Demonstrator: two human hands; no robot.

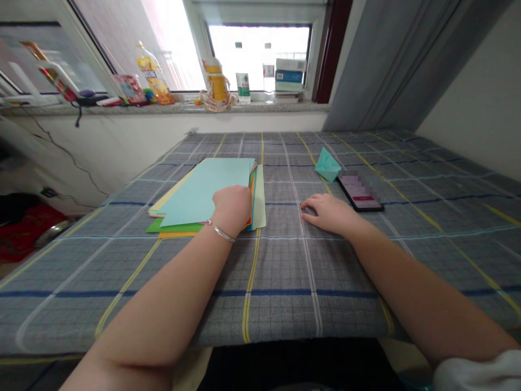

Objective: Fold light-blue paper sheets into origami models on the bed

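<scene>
A stack of coloured paper (pixel 207 184) lies on the checked cloth, a pale blue sheet on top and green, orange and cream edges sticking out below. My left hand (pixel 234 206), a silver bangle at its wrist, is closed at the right edge of the stack. Its fingertips are turned away, so whatever they grip is hidden. On the cloth to the right rests my right hand (pixel 323 210), palm down with fingers apart and nothing in it. Beyond it stands a folded teal paper piece (pixel 327 164), touching or close to a phone (pixel 360 191).
Grey checked cloth (pixel 280 271) covers the surface up to the near edge. Along the windowsill (pixel 163 108) stand a yellow-capped cup (pixel 217 81), a drink bottle (pixel 153 73), a tube (pixel 243 88) and boxes (pixel 288 76). A grey curtain (pixel 378 60) hangs at right.
</scene>
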